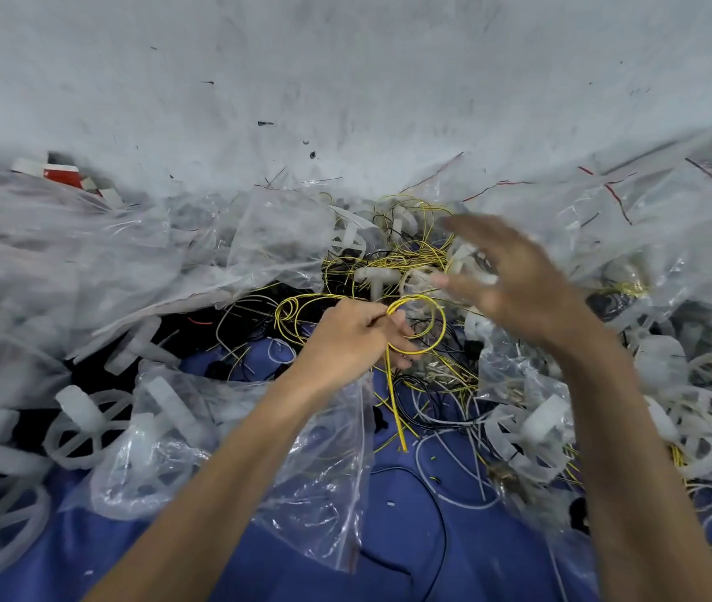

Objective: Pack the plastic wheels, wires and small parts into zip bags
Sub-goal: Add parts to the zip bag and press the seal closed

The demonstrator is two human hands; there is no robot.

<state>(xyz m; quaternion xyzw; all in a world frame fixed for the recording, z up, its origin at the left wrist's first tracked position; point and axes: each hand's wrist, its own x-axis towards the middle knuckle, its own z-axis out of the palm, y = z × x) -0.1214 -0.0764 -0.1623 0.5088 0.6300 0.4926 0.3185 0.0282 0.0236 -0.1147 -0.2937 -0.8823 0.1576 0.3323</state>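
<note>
Yellow wire (417, 328) looped, gripped in left hand (356, 336), right hand (514, 275) spread, empty, just above

Yellow wire (395, 406), milky-white wheels (84, 412), clear bags (671, 202) with red stripes, blue cloth (389, 536).

Two hands were in view: the left hand (354, 336) and the right hand (514, 275). One looped yellow wire (395, 406) was gripped in the left hand. The other yellow wires (423, 249) lay in a tangle past counting. On the one blue cloth (389, 558), at least one white wire (428, 484) and one black wire (444, 536) could be told apart. Three wheels (89, 432) showed plainly, two near the cloth's left edge and one near its right edge; more were too blurred to count. The bags (315, 493) lay heaped, too many to count, and at least two beyond the cloth's far right corner had red strips.
</note>
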